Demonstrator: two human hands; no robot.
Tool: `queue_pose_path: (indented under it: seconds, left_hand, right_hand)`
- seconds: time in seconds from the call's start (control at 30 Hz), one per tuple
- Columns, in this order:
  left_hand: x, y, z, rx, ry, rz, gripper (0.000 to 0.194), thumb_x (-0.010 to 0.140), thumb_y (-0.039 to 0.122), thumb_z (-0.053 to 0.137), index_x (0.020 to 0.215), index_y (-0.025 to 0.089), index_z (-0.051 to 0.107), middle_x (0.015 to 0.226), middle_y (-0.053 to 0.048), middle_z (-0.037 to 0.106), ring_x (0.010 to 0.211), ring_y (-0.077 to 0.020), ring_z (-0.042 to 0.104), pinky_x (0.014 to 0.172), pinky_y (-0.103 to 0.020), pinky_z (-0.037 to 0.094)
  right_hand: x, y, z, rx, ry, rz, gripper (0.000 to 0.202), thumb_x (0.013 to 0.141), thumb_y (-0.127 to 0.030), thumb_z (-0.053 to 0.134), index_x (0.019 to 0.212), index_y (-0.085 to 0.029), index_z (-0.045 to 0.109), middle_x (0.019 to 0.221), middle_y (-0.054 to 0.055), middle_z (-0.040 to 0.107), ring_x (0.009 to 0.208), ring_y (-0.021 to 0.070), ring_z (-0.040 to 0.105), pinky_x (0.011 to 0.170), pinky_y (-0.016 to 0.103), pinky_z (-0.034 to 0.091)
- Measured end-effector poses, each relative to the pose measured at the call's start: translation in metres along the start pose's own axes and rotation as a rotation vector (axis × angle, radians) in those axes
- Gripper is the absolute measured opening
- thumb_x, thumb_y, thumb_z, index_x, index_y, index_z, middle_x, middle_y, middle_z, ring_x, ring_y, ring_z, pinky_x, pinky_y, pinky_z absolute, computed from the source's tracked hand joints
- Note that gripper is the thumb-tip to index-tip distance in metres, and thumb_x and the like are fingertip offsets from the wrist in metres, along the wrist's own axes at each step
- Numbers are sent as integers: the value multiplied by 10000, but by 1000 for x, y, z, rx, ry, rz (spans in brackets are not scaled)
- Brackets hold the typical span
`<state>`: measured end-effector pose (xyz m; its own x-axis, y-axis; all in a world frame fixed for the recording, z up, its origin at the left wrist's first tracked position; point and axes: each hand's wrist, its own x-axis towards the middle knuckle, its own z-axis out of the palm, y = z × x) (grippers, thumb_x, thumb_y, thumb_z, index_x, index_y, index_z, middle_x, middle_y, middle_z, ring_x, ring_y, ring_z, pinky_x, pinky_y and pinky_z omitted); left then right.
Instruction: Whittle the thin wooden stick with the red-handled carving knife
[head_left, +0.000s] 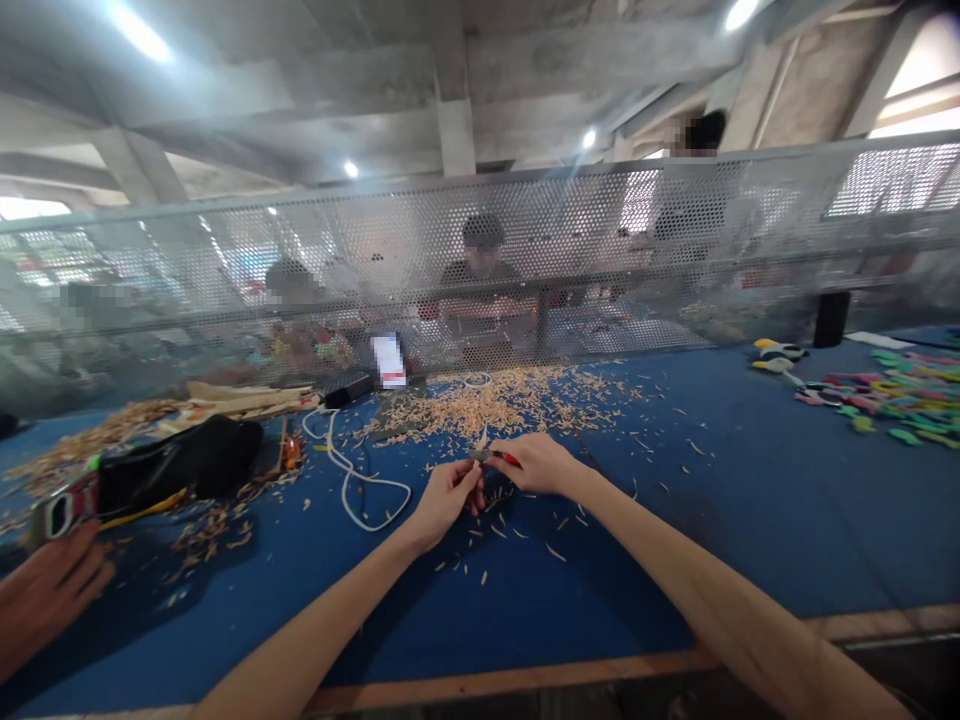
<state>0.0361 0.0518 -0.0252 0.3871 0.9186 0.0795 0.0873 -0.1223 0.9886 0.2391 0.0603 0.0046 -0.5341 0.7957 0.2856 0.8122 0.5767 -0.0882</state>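
Both my hands meet over the blue table (pixel 645 530), just in front of a heap of pale shavings (pixel 495 400). My right hand (pixel 544 463) is closed around a knife with a red handle (pixel 512 459), its blade pointing left. My left hand (pixel 442 502) pinches a small pale piece of wood (pixel 483 438), whose narrow tip sticks up beside the blade. The blade seems to touch the wood, but fingers hide most of the piece. Loose curls of wood lie under and around both hands.
A co-worker's hand (pixel 64 575) is at far left, near a black cloth bag (pixel 184 462). A white cable (pixel 349 480) loops left of my hands. A lit phone (pixel 388 360) leans against the perforated metal screen (pixel 600 260). Colourful pieces (pixel 892 395) lie right.
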Motion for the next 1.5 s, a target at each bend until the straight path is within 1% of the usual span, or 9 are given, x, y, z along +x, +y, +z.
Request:
queue_pose_path:
  seconds: [0.17, 0.5, 0.67, 0.77, 0.83, 0.93, 1.13, 1.27, 1.5]
  left_hand:
    - [2, -4, 0, 28, 36, -18, 547, 778, 724, 654, 689, 189, 584, 499, 11, 589, 425, -128, 539, 446, -236, 429]
    - [11, -13, -3, 37, 106, -54, 528, 750, 704, 678, 649, 197, 568, 518, 23, 576, 460, -151, 601, 452, -246, 468]
    - [4, -13, 0, 52, 42, -54, 458, 748, 629, 716, 667, 195, 591, 526, 15, 606, 476, -169, 636, 486, -262, 510]
    - [1, -10, 1, 30, 49, -50, 441, 736, 610, 734, 690, 193, 598, 568, 8, 634, 488, -171, 649, 493, -264, 525]
    - [2, -7, 1, 0, 75, -48, 439, 720, 606, 751, 716, 191, 608, 598, 8, 641, 502, -171, 654, 492, -263, 529]
    - [3, -6, -1, -32, 84, -42, 433, 709, 595, 772, 750, 188, 631, 630, 2, 651, 526, -172, 658, 498, -263, 530]
    - [5, -14, -3, 19, 123, 2, 451, 718, 609, 766, 780, 179, 644, 616, -6, 656, 496, -172, 642, 509, -282, 532]
    - [6, -17, -4, 67, 140, 26, 417, 743, 580, 750, 744, 186, 613, 629, -13, 668, 484, -169, 642, 506, -280, 526]
    - [3, -11, -4, 46, 79, -16, 413, 727, 555, 771, 759, 181, 599, 607, -7, 663, 501, -165, 652, 457, -240, 479]
  right_hand:
    - [4, 10, 5, -46, 1, -4, 345, 1055, -442, 418, 1125, -245, 692, 943, 71, 787, 801, 195, 701, 658, 258, 356]
    - [15, 16, 11, -100, -67, 39, 394, 1061, -490, 381, 1158, -247, 676, 864, 71, 771, 792, 206, 707, 676, 259, 382]
    - [8, 43, 7, -143, -44, 250, 409, 1066, -467, 366, 1197, -224, 668, 921, 94, 779, 831, 227, 723, 700, 275, 417]
    - [3, 52, 2, -132, -25, 300, 419, 1077, -444, 338, 1189, -206, 664, 900, 95, 777, 808, 227, 724, 690, 277, 416]
    - [2, 47, 1, -87, 11, 290, 416, 1080, -438, 331, 1201, -202, 651, 885, 88, 776, 798, 221, 720, 686, 275, 406]
    - [4, 25, 3, -31, 43, 196, 414, 1078, -444, 338, 1158, -188, 653, 890, 95, 774, 809, 216, 715, 690, 276, 387]
    - [4, -9, 11, -52, -46, 21, 409, 1078, -470, 354, 1064, -196, 658, 894, 96, 769, 836, 218, 713, 689, 276, 363]
    - [6, -8, 17, -89, -87, -19, 434, 1078, -487, 338, 1080, -205, 667, 902, 97, 773, 836, 219, 716, 679, 270, 371]
    - [9, 3, 16, -126, -77, -9, 477, 1062, -532, 356, 1070, -200, 698, 891, 118, 781, 833, 239, 729, 688, 272, 390]
